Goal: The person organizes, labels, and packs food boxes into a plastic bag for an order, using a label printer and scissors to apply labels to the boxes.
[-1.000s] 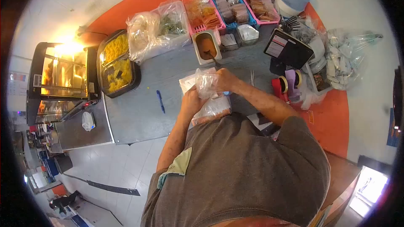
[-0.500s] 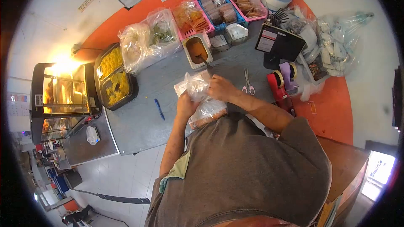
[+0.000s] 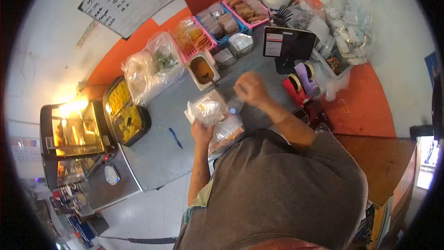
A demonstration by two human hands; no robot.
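Note:
Bunched clear plastic bag [image 3: 206,113] is gripped by my left hand [image 3: 201,132], its fingers closed on the near edge. Under and beside the bag lie a flat pale packet [image 3: 213,97] and a clear plastic pack with orange contents [image 3: 226,133]. My right hand [image 3: 251,88] is over the counter to the right of the bag, its fingers curled and smeared by motion. Whether it holds anything I cannot make out. Nearest to it stands a metal tub of brown sauce [image 3: 202,70] with a utensil in it. A small bluish-white item [image 3: 233,110] shows beside the packet.
A blue pen [image 3: 175,138] lies left on the counter. Behind are a black tray of yellow food [image 3: 131,129], a large plastic bag [image 3: 148,69], pink and blue baskets [image 3: 217,27] of packets, a tablet [image 3: 289,45] and tape dispensers [image 3: 296,88]. A lit display cabinet [image 3: 76,134] stands far left.
My right hand has let go of the bag and moved right, to where the scissors lay; the scissors no longer show. My left hand keeps the bag. The view has turned.

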